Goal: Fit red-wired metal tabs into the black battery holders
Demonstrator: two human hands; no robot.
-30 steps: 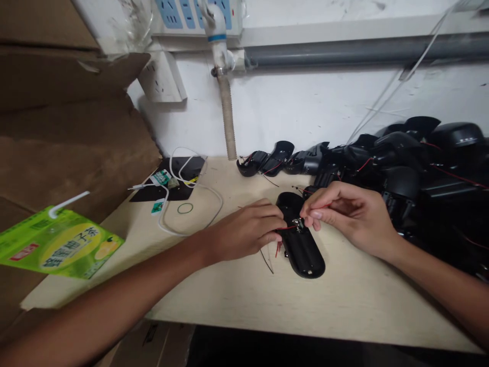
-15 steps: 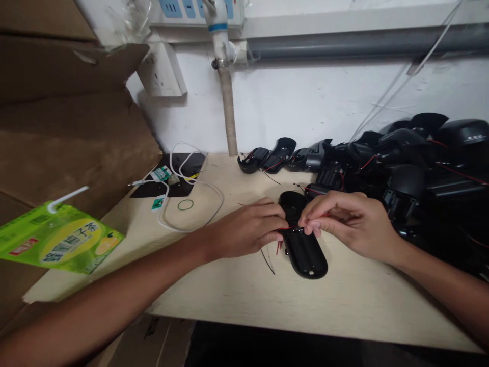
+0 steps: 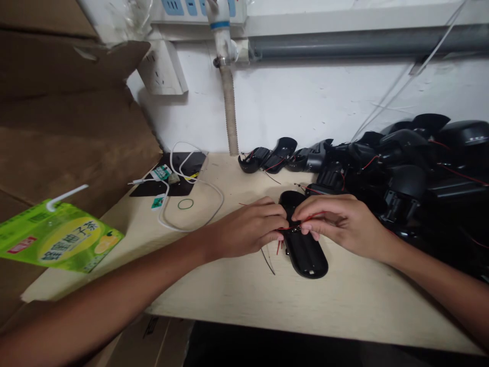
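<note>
Between the fingertips of two bare hands, on a pale table [image 3: 229, 290], lies one long black case [image 3: 308, 257] with rounded ends; it is the nearest thing to both. The left hand [image 3: 250, 228] is curled at the case's left edge, forefinger and thumb closed narrowly on a red wire [image 3: 293, 228]. The right hand [image 3: 344, 219] pinches the red wire too, fingertips just above the case's middle. Together the fingers hide part of the case there, so the small fittings beneath cannot be made out. Below the left thumb are short red ends and one thin black wire [image 3: 268, 262] on the table. Beyond the right fingers and to their right is a heap of black cases [image 3: 401, 168], overlapping and too dark to count, with red wires among them. Left of the left fingers are one green rubber band [image 3: 185, 209], one looped white cable [image 3: 221, 196], two green labels [image 3: 158, 202] and one black sheet [image 3: 153, 190]. Farther left stands one green drink carton [image 3: 72, 237] with one straw [image 3: 69, 195], in front of brown cardboard [image 3: 69, 127]. Straight beyond the fingers, one ribbed hose [image 3: 229, 112] hangs against the wall.
</note>
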